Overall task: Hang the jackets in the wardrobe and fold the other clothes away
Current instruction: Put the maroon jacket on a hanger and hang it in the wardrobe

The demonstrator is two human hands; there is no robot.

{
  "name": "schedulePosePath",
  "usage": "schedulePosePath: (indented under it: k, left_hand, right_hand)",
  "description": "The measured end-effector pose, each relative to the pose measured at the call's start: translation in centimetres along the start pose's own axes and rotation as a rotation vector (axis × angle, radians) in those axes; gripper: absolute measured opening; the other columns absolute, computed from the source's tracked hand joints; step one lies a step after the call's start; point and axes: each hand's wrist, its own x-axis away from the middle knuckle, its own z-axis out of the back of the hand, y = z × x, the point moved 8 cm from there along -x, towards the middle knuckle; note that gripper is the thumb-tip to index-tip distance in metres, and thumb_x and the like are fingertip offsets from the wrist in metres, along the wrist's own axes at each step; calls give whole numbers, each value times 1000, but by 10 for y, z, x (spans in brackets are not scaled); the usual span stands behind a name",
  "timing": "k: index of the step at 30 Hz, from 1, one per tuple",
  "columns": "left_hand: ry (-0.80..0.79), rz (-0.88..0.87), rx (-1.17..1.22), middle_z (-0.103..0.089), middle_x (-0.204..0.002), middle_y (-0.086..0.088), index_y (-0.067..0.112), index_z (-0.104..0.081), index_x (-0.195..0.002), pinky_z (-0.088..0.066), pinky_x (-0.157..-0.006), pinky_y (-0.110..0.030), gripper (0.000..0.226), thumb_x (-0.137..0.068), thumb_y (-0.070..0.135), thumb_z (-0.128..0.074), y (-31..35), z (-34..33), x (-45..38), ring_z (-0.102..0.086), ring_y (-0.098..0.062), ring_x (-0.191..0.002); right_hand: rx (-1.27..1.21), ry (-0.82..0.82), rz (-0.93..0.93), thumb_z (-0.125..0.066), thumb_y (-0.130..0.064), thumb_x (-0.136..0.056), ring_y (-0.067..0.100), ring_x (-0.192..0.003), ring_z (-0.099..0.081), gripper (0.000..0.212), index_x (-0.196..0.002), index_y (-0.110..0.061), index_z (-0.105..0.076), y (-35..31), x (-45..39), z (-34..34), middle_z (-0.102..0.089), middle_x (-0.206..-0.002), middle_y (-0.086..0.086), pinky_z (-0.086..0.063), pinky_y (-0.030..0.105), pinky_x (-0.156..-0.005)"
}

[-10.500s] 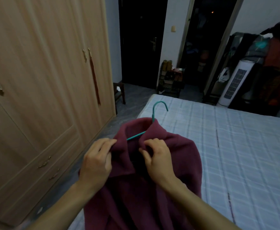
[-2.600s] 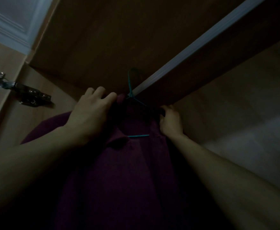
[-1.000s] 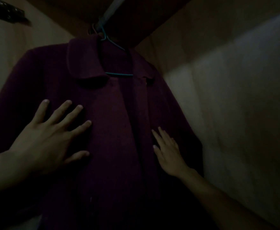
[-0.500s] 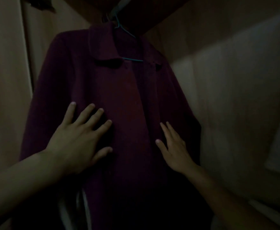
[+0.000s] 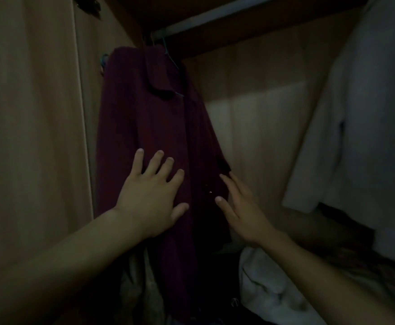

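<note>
A dark maroon jacket (image 5: 145,127) hangs on a teal hanger (image 5: 172,61) from the grey rail (image 5: 215,17) inside the dim wardrobe, pushed towards the left wall. My left hand (image 5: 153,195) lies flat on the jacket's front with fingers spread. My right hand (image 5: 241,207) has straight fingers touching the jacket's right edge. Neither hand grips anything.
The wardrobe's wooden side wall (image 5: 28,137) stands close on the left. A white garment (image 5: 367,137) hangs at the right. Crumpled white cloth (image 5: 266,285) and other dark clothes lie on the wardrobe floor below my hands. The back panel (image 5: 257,137) shows behind the jacket.
The jacket has slid left along the rail and turned more edge-on. Both flat hands have followed it, and the view has dropped, revealing clothes on the wardrobe floor.
</note>
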Motion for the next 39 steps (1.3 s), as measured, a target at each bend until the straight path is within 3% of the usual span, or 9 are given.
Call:
schedulePosePath:
  k: [4,6,10,16,21,24,30,35,39]
  left_hand:
    - [28,-36,134,-14,-165,-9,24,-19,-156,3,-119,-62,78,-93,70,-28,19,14,26,-1,-31,-152]
    - [46,-71,182,-19,-164,-8,24,-26,-154,1,-119,-60,75,-93,68,-31,26,24,37,-6,-30,-152]
    - [126,-82,258,-38,-156,-7,23,-44,-146,-10,-120,-58,70,-90,66,-39,24,54,56,-23,-30,-148]
    - [88,-74,213,-36,-156,-8,22,-42,-147,-10,-120,-58,72,-91,67,-39,21,85,92,-23,-30,-148]
    - [57,-50,194,-60,-135,-9,16,-62,-129,-34,-110,-61,70,-85,66,-40,22,118,132,-49,-32,-132]
    - [50,-36,199,-64,-128,-9,16,-65,-125,-41,-105,-62,71,-84,66,-35,33,134,166,-56,-33,-125]
    - [-107,-51,268,-49,-148,-7,23,-47,-144,-29,-113,-61,78,-86,70,-24,57,140,214,-40,-32,-139]
    - [-38,-65,342,-49,-148,-8,23,-47,-144,-29,-112,-61,78,-87,71,-25,55,154,228,-41,-32,-138]
    - [-18,-110,482,-46,-150,-8,23,-46,-145,-26,-115,-59,79,-87,71,-23,65,156,233,-38,-32,-140]
  right_hand:
    - [146,-130,-71,-37,-57,-98,16,-150,-5,68,-156,-34,-8,-27,49,21,-3,-164,-2,-10,42,-121]
    - [188,-169,-114,-35,-62,-95,18,-150,-6,71,-155,-34,-9,-38,66,40,-3,-164,0,-11,44,-121]
    - [255,-135,-115,-25,-71,-88,19,-149,-10,77,-154,-35,-11,-62,92,84,-6,-164,2,-17,47,-121]
    - [307,-158,-51,-30,-66,-93,18,-149,-9,71,-154,-38,-8,-95,133,123,-1,-164,-2,-19,50,-119]
    - [327,-145,19,-34,-60,-96,17,-148,-12,68,-155,-35,-10,-119,176,152,-5,-164,-4,-20,46,-119]
    - [264,-123,55,-34,-60,-96,15,-145,-15,66,-154,-36,-14,-126,202,162,-11,-162,-5,-20,41,-119]
    - [159,-107,48,-22,-75,-88,14,-141,-23,71,-150,-41,-18,-135,252,150,-22,-158,-4,-23,34,-111]
    - [172,-92,10,-28,-69,-91,14,-141,-24,69,-151,-35,-25,-159,278,157,-24,-158,-2,-21,33,-112]
    - [337,-106,-38,-24,-70,-92,20,-141,-28,72,-152,-29,-28,-176,302,177,-25,-158,1,-29,43,-113]
